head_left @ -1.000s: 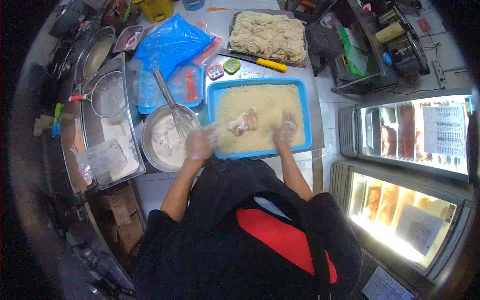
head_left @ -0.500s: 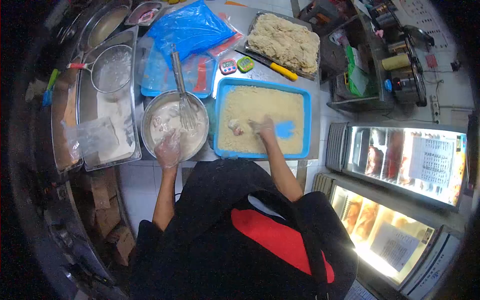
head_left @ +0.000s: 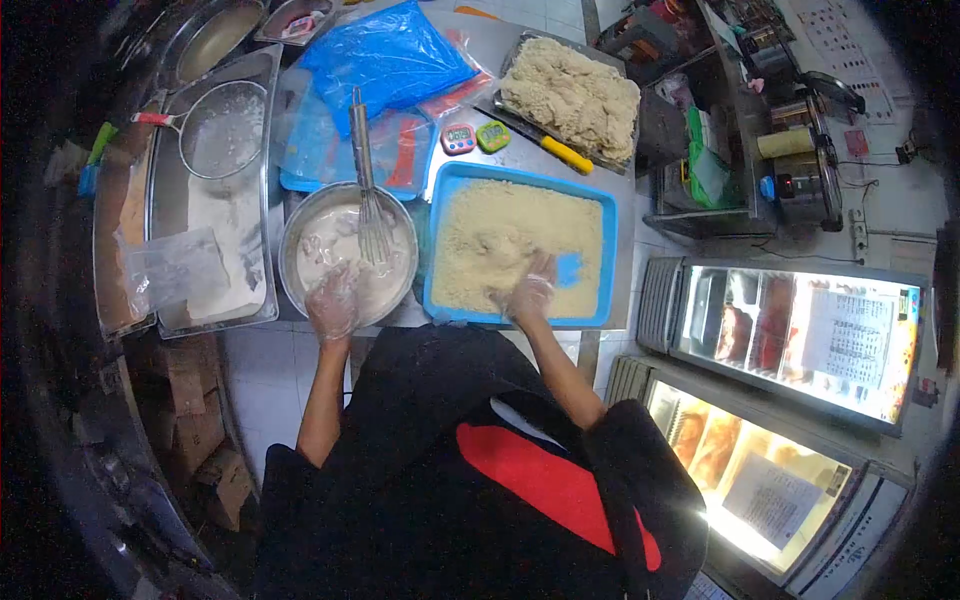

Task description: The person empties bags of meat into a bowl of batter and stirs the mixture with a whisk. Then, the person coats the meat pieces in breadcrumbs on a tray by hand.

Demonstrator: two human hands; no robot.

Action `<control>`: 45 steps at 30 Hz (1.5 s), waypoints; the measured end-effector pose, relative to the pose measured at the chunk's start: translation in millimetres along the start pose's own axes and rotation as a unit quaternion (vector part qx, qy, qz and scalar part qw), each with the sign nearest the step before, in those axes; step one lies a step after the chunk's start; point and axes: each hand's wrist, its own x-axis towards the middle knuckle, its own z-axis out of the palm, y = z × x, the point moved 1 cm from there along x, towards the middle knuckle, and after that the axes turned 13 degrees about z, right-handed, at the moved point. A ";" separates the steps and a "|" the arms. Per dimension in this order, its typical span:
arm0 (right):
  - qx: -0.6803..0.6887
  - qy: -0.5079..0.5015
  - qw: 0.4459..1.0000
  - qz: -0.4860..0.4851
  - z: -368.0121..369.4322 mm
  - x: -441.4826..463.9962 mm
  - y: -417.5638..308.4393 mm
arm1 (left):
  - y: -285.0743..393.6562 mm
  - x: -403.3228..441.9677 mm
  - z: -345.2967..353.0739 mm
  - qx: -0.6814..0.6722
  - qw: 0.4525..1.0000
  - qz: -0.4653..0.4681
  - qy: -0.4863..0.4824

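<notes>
My left hand (head_left: 333,302), in a clear plastic glove, is at the near rim of a round metal bowl (head_left: 287,268). Its fingertips reach into pale batter (head_left: 330,222) with lumps that look like raw meat, and whether they grip anything is hidden. A wire whisk (head_left: 374,232) leans in the bowl. My right hand (head_left: 530,292), also gloved, lies in a blue tray (head_left: 432,215) of pale crumbs (head_left: 520,207). Its fingers are spread against the crumbs, with nothing visible in them. A crumb-covered mound (head_left: 487,245) lies to the left of those fingers.
Behind the tray are two timers (head_left: 459,139) (head_left: 492,137), a yellow-handled tool (head_left: 567,154) and a tray of coated pieces (head_left: 570,90). A blue plastic bag (head_left: 390,55) lies behind the bowl. On the left, a strainer (head_left: 223,130) rests over a flour pan (head_left: 225,270).
My right hand has moved toward me through the crumbs. The pinkish meat piece that showed in the tray is now covered. My left hand has stayed at the bowl.
</notes>
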 end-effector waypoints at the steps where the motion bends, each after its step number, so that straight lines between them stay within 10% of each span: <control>1: 0.032 -0.015 0.999 -0.014 61.3 -5.0 21.9 | 4.3 1.0 -2.2 -0.002 1.000 -0.019 -0.012; 5: -0.108 0.120 0.987 0.013 121.9 -3.7 51.3 | 10.6 7.4 -12.2 0.004 0.995 -0.079 -0.057; 9: 0.236 -0.306 0.921 0.053 42.7 61.9 54.4 | -8.9 -4.5 2.9 0.046 0.998 0.020 -0.044; 16: 0.124 -0.139 0.978 0.095 56.9 132.7 10.7 | 15.1 13.2 -12.7 -0.002 0.999 -0.033 -0.033; 22: 0.174 -0.307 0.915 -0.194 57.9 120.0 4.7 | 13.1 12.2 -12.6 0.020 0.997 -0.062 -0.052; 25: 0.176 -0.177 0.959 -0.136 61.4 78.0 -15.6 | 14.1 12.6 -10.6 0.028 0.997 -0.064 -0.044; 31: 0.069 -0.290 0.942 -0.157 23.6 89.1 -14.2 | 8.3 7.4 -7.4 0.016 0.998 -0.031 -0.054; 37: 0.329 -0.194 0.920 -0.090 -33.1 85.1 1.6 | 12.6 7.7 -10.9 0.040 0.996 -0.044 -0.065; 40: 0.242 -0.048 0.943 -0.221 -65.4 68.6 0.9 | 5.6 9.5 -6.1 0.068 0.994 -0.007 -0.084; 45: 0.200 -0.070 0.972 -0.098 49.2 39.0 49.2 | 12.1 12.5 -11.6 0.039 0.992 -0.044 -0.115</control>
